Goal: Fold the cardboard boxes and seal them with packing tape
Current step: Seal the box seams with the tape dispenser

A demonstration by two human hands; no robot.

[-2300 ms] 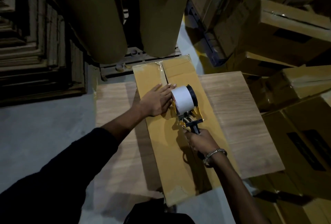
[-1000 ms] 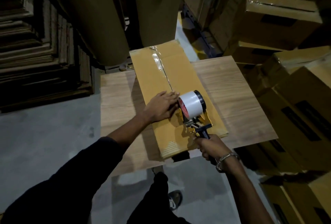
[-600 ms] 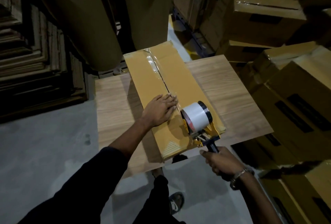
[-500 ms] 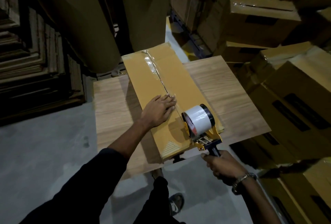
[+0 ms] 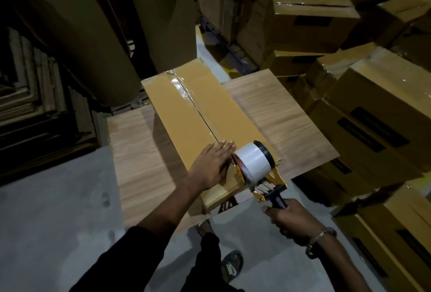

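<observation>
Head view, the only one: the box [image 5: 205, 123] lies along the table [image 5: 286, 123] through the middle of the frame, its near end at the table's front edge. The left hand [image 5: 213, 167] rests flat on that end, fingers straight and close together beside the seam. The right hand [image 5: 290, 219], lower right, curls round the black handle of the tape gun [image 5: 258, 170], whose white roll sits on the box's near edge. Shiny tape [image 5: 180, 88] shows on the far stretch of the seam; nearer, I can't tell whether the dark line is covered. My worry is the finish: if the gun runs off the edge without a clean cut, the tape could pull up or wrinkle, and with the hand lifted too soon the flaps might spring apart. The fingertips sit just beside the roll and could be caught. Around it, sealed cartons [image 5: 363, 114] crowd the right side near the elbow, big brown rolls [image 5: 98, 35] stand at upper left, and flat cardboard [image 5: 30, 95] is stacked at the left edge.
</observation>
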